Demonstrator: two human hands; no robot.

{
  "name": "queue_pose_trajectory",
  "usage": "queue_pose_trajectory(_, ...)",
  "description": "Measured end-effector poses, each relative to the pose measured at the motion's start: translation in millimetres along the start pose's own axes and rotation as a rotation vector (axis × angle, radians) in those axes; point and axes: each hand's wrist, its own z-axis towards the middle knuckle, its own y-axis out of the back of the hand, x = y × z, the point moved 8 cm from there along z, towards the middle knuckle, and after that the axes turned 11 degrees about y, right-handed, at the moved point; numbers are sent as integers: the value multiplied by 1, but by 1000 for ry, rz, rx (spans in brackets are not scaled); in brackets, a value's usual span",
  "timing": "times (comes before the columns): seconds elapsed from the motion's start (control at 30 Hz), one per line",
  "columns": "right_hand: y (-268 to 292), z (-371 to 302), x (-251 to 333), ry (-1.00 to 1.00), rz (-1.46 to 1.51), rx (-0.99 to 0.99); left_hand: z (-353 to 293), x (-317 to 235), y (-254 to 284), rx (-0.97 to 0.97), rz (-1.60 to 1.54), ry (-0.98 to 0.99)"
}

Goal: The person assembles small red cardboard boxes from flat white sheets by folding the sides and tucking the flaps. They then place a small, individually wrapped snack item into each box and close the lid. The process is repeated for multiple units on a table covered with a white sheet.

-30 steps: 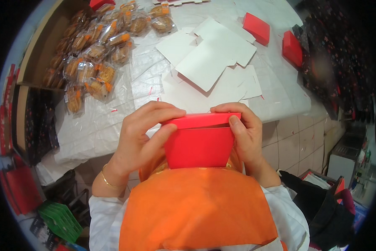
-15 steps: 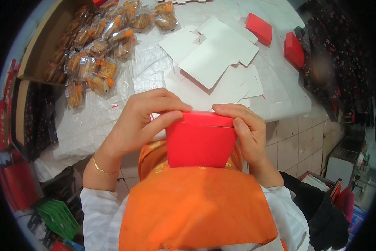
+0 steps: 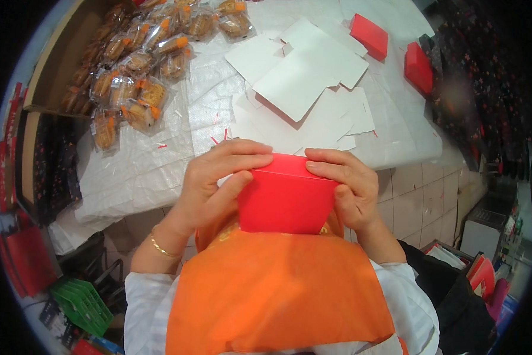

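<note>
A red cardboard box (image 3: 287, 204), narrower at its base, is held upright against my orange apron. My left hand (image 3: 218, 174) grips its upper left corner, fingers along the top and thumb on the front face. At the upper right corner, my right hand (image 3: 350, 180) has its fingers over the top flap and its thumb by the side edge. The top panel lies folded over between my hands. Beyond the box, flat white cardboard blanks (image 3: 301, 71) lie in a loose pile on the table.
Wrapped biscuits (image 3: 138, 62) are heaped at the far left beside a brown cardboard carton (image 3: 55, 74). Two red boxes (image 3: 369, 36) rest at the table's far right. The table (image 3: 135, 177) wears a white plastic cover. A green crate (image 3: 83, 306) stands low at left.
Both hands stay on the red box. My left hand has shifted right and its fingers now lie flatter along the top. The right fingers have moved further over the top panel.
</note>
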Motion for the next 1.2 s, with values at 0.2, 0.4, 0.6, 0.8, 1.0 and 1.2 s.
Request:
queue_pose_trajectory(0.2,-5,-7,-9,-25,-29,-106,-12,30,-31,-222,-387,51)
queue_pose_trajectory(0.4,-7,-17,-20,-106,52,-245,-11,27,-33,-200,-326,121)
queue_pose_trajectory(0.6,-8,-21,-30,-138,141,-276,-14,29,-33,-217,-365,29)
queue_pose_trajectory(0.8,-7,-24,-38,-149,187,-316,-16,30,-34,-198,-463,-47)
queue_pose_trajectory(1.0,-8,-25,-44,-192,222,-305,-12,31,-26,-185,-414,23)
queue_pose_trajectory(1.2,-9,-26,-48,-189,255,-324,-6,20,-15,-196,-266,-10)
